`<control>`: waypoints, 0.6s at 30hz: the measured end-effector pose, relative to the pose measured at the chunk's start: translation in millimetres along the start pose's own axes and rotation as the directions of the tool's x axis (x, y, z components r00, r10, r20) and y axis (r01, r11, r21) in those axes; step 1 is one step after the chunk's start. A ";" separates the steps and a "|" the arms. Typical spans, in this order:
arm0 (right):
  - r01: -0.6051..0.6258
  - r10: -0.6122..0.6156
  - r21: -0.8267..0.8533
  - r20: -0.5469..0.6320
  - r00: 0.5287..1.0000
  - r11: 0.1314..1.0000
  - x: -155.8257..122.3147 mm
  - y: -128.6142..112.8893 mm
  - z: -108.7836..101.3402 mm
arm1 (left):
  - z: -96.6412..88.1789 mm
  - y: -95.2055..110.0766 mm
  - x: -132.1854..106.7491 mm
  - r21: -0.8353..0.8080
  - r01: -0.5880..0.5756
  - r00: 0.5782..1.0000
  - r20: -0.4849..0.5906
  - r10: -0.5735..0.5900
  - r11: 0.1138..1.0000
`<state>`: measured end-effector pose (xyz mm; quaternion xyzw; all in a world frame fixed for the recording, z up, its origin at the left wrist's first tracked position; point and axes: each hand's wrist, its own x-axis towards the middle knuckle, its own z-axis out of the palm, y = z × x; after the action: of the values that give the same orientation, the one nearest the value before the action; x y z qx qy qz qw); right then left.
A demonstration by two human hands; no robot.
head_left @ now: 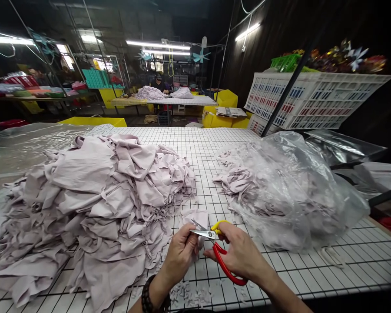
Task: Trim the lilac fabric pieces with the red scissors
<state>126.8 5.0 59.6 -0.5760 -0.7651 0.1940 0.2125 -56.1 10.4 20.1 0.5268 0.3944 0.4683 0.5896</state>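
My right hand [239,252] is wrapped round a pair of scissors [211,234] with one yellow and one red handle. Their blades stand apart and point left, close to my left thumb. My left hand [180,250], with a dark beaded bracelet on the wrist, pinches a pale lilac fabric piece [195,216] right at the blades. Part of that piece is hidden behind the fingers. To the left rises a large heap of pale lilac fabric pieces [94,187]. Small fabric scraps [192,293] lie on the table below my hands.
On the right of the grid-lined table [203,163] lies a clear plastic bag [289,191] with similar fabric pieces in and beside it. A white crate [316,100] stands behind it, near a dark slanted pole [285,91]. Beyond is another worktable [189,101] with fabric piles.
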 end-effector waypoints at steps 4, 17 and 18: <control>0.013 -0.013 -0.030 -0.002 1.000 0.999 -0.3 4.4 3.0 | 0.5 1.6 -1.1 -0.010 0.018 1.000 0.013 -0.018 1.000; 0.012 -0.013 -0.037 -0.023 1.000 0.999 -6.1 2.2 2.4 | 2.9 4.8 -0.4 -0.018 0.034 0.999 0.040 -0.033 0.999; 0.018 -0.019 -0.032 -0.017 1.000 0.999 -6.3 1.8 1.8 | 2.8 5.0 -0.7 -0.013 0.029 0.999 0.040 -0.029 0.999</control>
<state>128.9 -0.8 56.5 -0.5740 -0.7715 0.1746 0.2116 -54.3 9.1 25.3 0.5264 0.3871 0.4517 0.6075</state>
